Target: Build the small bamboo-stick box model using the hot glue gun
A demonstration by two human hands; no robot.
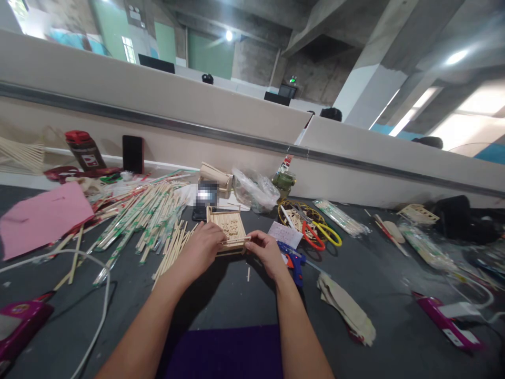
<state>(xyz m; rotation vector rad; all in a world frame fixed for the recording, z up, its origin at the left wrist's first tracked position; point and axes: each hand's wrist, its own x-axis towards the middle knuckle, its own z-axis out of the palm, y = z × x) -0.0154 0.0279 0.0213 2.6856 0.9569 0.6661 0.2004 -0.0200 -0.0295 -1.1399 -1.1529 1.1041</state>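
Observation:
A small box-like structure of wooden sticks [228, 220] stands on the dark table, with short pale pieces lying on its slatted surface. Along its near edge runs a thin wooden stick [236, 240], pinched at its left end by my left hand [205, 243] and at its right end by my right hand [265, 251]. The fingers of both hands are closed. Whether the stick touches the structure I cannot tell. Just right of my right hand lies a blue glue gun [294, 265]. Loose wooden sticks [173, 250] are spread beside my left hand.
Wrapped chopsticks [130, 216] and pink paper [45, 218] cover the left side. Red-handled scissors [313, 237] rest by a yellow-rimmed basket [292, 208]. A glove [347, 310] lies at right. A white cable [107, 295] loops at left, near a magenta tool [23, 321].

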